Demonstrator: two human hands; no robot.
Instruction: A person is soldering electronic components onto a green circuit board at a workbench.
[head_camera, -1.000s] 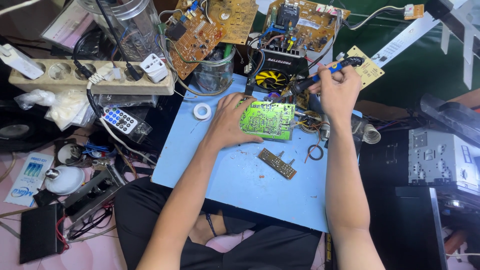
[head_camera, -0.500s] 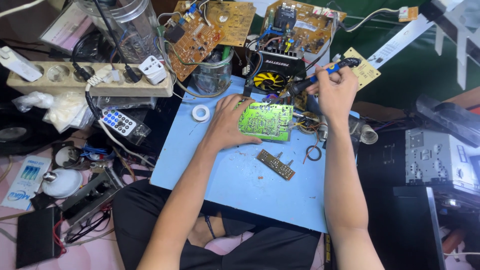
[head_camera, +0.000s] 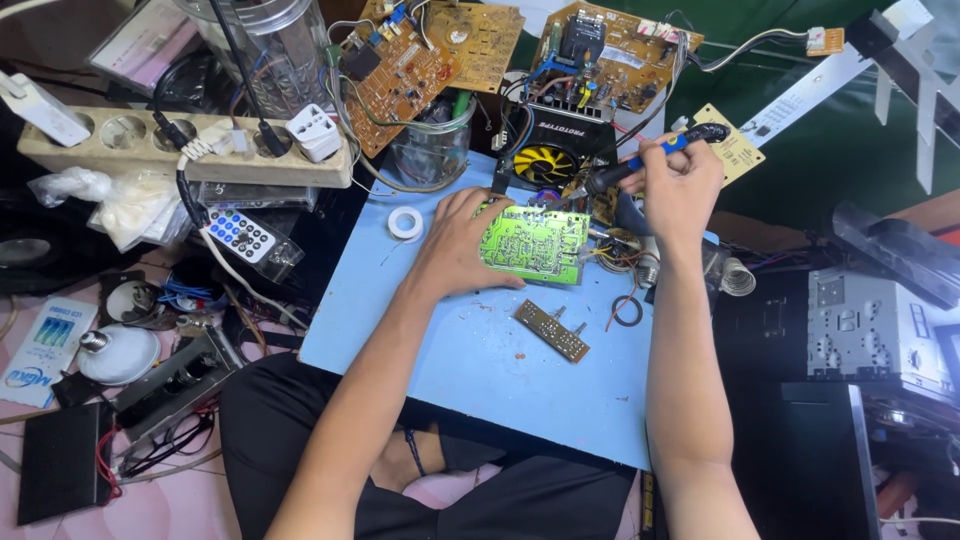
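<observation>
Green board: a green circuit board (head_camera: 535, 243) is lying solder side up on the blue mat (head_camera: 480, 370), near its far edge.
Left hand: the left hand (head_camera: 462, 243) is resting palm down on the mat, fingers spread and pressing the board's left edge, closed around nothing.
Right hand: the right hand (head_camera: 682, 187) is curling tight around a soldering iron (head_camera: 640, 163) with a blue and black handle, its tip pointing down toward the board's upper right corner.
Small strip: a narrow brown board strip (head_camera: 551, 330) is lying on the mat, just in front of the green board and apart from it.
Tape: a white tape roll (head_camera: 405, 223) is sitting on the mat, left of the left hand.
Packages and labels: a flat white and blue packet (head_camera: 42, 350) is lying at the far left beside a white bulb (head_camera: 118, 355); a pale yellow square card (head_camera: 733, 153) is sitting right of the iron.
Clutter: a beige power strip (head_camera: 180, 150) and a white remote (head_camera: 238, 236) are lying left of the mat.
Change: both hands are staying where they were half a second ago; the iron is tilting slightly lower toward the board.
</observation>
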